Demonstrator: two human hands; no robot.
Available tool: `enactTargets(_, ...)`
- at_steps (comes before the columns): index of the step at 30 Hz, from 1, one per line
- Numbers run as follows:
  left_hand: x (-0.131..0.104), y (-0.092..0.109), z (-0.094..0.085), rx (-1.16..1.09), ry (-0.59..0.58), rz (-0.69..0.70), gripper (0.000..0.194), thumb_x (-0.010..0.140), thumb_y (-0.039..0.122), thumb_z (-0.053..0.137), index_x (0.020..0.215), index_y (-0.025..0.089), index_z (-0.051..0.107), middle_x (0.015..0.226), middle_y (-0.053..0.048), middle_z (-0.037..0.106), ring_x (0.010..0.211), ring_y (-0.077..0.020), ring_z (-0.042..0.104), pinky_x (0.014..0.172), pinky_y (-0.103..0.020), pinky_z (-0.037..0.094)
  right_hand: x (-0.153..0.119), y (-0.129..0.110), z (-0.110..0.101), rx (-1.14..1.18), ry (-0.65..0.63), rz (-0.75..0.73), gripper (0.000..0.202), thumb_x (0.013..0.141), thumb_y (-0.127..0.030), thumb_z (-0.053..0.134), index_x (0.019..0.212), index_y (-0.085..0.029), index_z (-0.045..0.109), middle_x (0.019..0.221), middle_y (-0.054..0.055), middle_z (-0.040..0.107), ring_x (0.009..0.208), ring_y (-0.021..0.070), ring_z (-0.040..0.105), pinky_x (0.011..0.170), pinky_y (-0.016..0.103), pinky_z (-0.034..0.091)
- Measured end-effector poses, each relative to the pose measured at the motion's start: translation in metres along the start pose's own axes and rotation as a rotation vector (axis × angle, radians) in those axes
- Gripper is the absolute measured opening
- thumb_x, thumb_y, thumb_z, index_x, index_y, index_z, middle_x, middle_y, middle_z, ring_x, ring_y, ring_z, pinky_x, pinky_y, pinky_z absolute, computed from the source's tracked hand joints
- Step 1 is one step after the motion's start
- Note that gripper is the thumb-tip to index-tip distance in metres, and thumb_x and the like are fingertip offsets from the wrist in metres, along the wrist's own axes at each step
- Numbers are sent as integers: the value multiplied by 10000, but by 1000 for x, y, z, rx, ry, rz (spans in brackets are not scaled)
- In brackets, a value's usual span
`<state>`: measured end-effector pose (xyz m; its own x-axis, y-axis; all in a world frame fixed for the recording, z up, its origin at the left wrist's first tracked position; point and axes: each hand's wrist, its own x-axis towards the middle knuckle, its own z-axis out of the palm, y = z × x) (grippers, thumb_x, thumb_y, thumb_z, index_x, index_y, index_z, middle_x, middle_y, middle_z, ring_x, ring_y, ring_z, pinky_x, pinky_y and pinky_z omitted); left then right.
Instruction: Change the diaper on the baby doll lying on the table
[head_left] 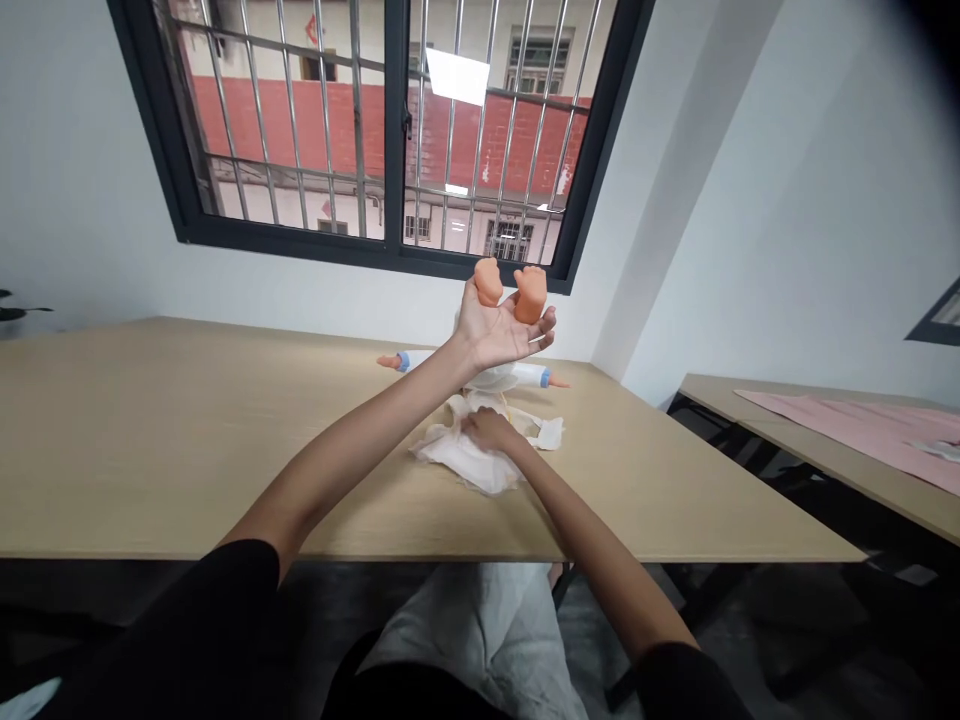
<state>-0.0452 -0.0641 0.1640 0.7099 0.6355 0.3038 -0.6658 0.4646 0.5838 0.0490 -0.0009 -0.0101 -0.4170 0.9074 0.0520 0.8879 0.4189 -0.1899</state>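
Observation:
My left hand is raised above the table, palm up, its fingers curled around the feet or lower legs of a doll. Both orange-toned feet stick up over the hand. Behind and below, the doll's white-sleeved arms with blue cuffs spread out to either side on the table. My right hand is lower down, its fingers bent onto a crumpled white diaper lying under the doll. The doll's head and most of its body are hidden.
The light wooden table reaches the wall under a barred window. Its front edge runs just before my lap. At the right stands another table with a pink cloth on it.

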Motion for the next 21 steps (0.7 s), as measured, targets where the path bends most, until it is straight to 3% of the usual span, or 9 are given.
enactTargets(3, 4, -3, -2, 11, -8, -21, 409, 794, 532, 400, 940, 173, 531, 844, -67, 552, 859, -263, 580, 712, -389, 450, 35, -9, 5, -13, 44, 87, 364, 878, -268, 408, 1177, -87, 510, 1275, 210, 460, 1160, 317, 421, 911, 434, 348)
enactTargets(6, 7, -5, -2, 22, -19, -30, 389, 794, 505, 408, 947, 170, 532, 842, -65, 554, 867, -263, 576, 720, -385, 447, 50, -13, 8, 7, 56, 84, 497, 805, -325, 541, 1261, -144, 457, 1345, 180, 410, 1239, 335, 335, 965, 490, 298)
enactTargets(9, 7, -5, -2, 33, -22, -29, 380, 788, 499, 413, 946, 174, 532, 811, -55, 551, 856, -259, 574, 717, -376, 441, 43, -10, 9, 52, 32, 39, 567, 778, -438, 552, 1237, -111, 497, 1302, 175, 470, 1236, 329, 360, 973, 469, 303)
enactTargets(12, 4, -3, -3, 24, -36, -31, 376, 773, 509, 434, 926, 180, 534, 791, -50, 553, 853, -262, 575, 724, -376, 435, 25, -3, 5, 105, -12, -48, 617, 767, -506, 483, 1177, -50, 552, 1222, 116, 544, 1165, 261, 465, 951, 331, 337)
enactTargets(14, 3, -3, -4, 13, -45, -40, 369, 766, 505, 443, 920, 183, 535, 793, -50, 557, 854, -264, 577, 727, -377, 434, 15, 5, 2, 162, -84, -154, 551, 692, -469, 603, 1120, -122, 613, 1161, 51, 601, 1086, 207, 538, 906, 247, 376)
enactTargets(17, 3, -4, -6, 0, -54, -52, 352, 758, 485, 441, 924, 190, 534, 797, -47, 560, 846, -264, 581, 721, -377, 435, 8, 22, 2, 386, -181, -335, 418, 672, -349, 682, 1073, -240, 638, 1083, 13, 652, 977, 188, 599, 830, 252, 456)
enactTargets(19, 4, -6, -6, -8, -58, -55, 331, 757, 469, 431, 907, 193, 533, 799, -49, 560, 844, -266, 581, 716, -380, 435, 10, 34, 8, 529, -80, -346, 355, 711, -287, 628, 1061, -223, 624, 1075, 34, 644, 967, 197, 596, 810, 287, 475)
enactTargets(21, 4, -7, -5, -22, -52, -59, 317, 752, 462, 426, 884, 193, 531, 796, -52, 558, 840, -270, 580, 711, -384, 438, 14, 43, 16, 580, 94, -254, 336, 666, -207, 623, 1001, -187, 617, 1023, 55, 639, 923, 207, 598, 760, 302, 491)
